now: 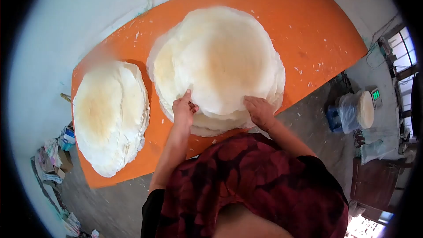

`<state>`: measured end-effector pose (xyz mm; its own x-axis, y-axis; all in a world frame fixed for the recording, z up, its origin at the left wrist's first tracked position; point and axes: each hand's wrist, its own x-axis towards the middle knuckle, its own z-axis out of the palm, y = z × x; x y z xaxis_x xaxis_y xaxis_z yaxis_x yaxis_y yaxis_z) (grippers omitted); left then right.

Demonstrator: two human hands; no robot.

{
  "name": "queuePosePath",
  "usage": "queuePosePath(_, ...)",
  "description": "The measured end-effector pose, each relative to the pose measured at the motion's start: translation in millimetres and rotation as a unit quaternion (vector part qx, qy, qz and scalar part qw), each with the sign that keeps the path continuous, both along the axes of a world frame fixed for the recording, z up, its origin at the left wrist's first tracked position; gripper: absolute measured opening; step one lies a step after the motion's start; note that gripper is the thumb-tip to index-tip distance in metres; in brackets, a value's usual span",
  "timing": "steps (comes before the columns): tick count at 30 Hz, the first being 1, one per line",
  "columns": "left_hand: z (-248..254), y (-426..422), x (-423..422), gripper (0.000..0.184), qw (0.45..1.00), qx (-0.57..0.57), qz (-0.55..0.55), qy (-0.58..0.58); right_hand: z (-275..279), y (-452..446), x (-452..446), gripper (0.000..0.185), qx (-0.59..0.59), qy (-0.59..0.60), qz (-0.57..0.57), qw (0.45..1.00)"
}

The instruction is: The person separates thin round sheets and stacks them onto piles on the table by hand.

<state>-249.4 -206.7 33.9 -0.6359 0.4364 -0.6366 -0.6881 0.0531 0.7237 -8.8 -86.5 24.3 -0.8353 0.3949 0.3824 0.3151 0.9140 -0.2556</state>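
Note:
A broad stack of thin, round, pale sheets [220, 53] with browned middles lies on the orange table [308, 22] in front of me. At the stack's near edge, left of its middle, my left hand [185, 107] rests with the index finger stretched out on the top sheet and the other fingers curled. My right hand [259, 111] touches the near right edge, its fingers lying on the sheet and the thumb hidden. To the left stands a second stack of similar sheets [99, 114], apart from both hands.
Small white flakes dot the table. At the right, beyond the table, a round pale stack [365, 109] in clear plastic stands beside a green-lit display [376, 94]. Bags and a cardboard box [65, 161] lie on the floor at the left. A wall borders the table's far edge.

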Motion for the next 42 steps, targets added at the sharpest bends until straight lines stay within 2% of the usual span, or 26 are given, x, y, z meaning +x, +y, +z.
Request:
queuePosePath(3,-1,4,-9,0.036,0.991,0.049,-0.026,-0.122,-3,-16,5,0.028,-0.021,-0.011,-0.004,1.000)
queuePosePath(6,-13,4,-8,0.042,0.994,0.081,-0.012,-0.073,-4,-28,12,0.029,-0.031,-0.026,-0.017,0.999)
queuePosePath(9,-4,12,-3,0.044,0.993,0.063,0.103,0.001,3,-42,14,0.030,-0.043,-0.033,-0.015,0.998)
queuePosePath(10,-14,10,-12,0.037,0.990,0.087,0.110,-0.032,9,-47,14,0.030,-0.049,-0.028,-0.009,0.998)
queuePosePath(16,-15,4,-16,0.043,0.981,0.109,-0.050,-0.149,-2,-64,9,0.031,-0.069,-0.050,0.011,0.996)
queuePosePath(19,-16,3,-23,0.041,0.981,0.110,-0.074,-0.141,-10,-62,20,0.034,-0.082,-0.026,0.047,0.995)
queuePosePath(22,16,9,-18,0.038,0.991,0.080,-0.089,-0.051,11,-70,9,0.040,-0.103,-0.019,0.067,0.992)
queuePosePath(23,34,8,-22,0.037,0.985,0.133,-0.103,-0.036,22,-73,4,0.043,-0.112,-0.024,0.068,0.991)
queuePosePath(25,81,12,-37,0.035,0.962,0.236,-0.134,-0.007,31,-78,-10,0.047,-0.153,0.045,0.048,0.986)
queuePosePath(26,105,12,-47,0.035,0.966,0.228,-0.120,0.029,36,-79,-16,0.049,-0.175,0.078,0.037,0.981)
queuePosePath(29,166,-16,-91,0.032,0.963,0.231,-0.110,0.083,48,-73,-34,0.049,-0.177,0.068,0.004,0.982)
queuePosePath(31,199,-64,-111,0.031,0.945,0.287,-0.045,0.150,44,-70,-41,0.045,-0.174,0.059,-0.003,0.983)
queuePosePath(32,196,-82,-131,0.030,0.947,0.281,0.030,0.154,40,-66,-45,0.044,-0.169,0.059,0.003,0.984)
queuePosePath(33,191,-104,-145,0.030,0.933,0.324,0.076,0.137,36,-62,-48,0.043,-0.164,0.059,0.002,0.985)
queuePosePath(34,172,-130,-169,0.033,0.930,0.321,0.088,0.156,32,-58,-52,0.041,-0.134,0.060,0.010,0.989)
queuePosePath(35,163,-153,-179,0.036,0.928,0.342,0.095,0.116,32,-54,-54,0.039,-0.102,0.055,0.012,0.993)
queuePosePath(37,131,-194,-194,0.045,0.934,0.290,0.162,0.133,47,-50,-64,0.037,-0.085,0.025,-0.011,0.996)
queuePosePath(39,94,-228,-188,0.042,0.927,0.192,0.283,0.156,50,-41,-76,0.037,-0.093,-0.006,-0.046,0.995)
queuePosePath(41,9,-276,-205,0.042,0.913,0.129,0.365,0.130,43,-30,-88,0.040,-0.073,-0.020,-0.062,0.995)
queuePosePath(42,2,-281,-195,0.042,0.914,0.118,0.377,0.097,38,-27,-93,0.041,-0.065,-0.026,-0.064,0.995)
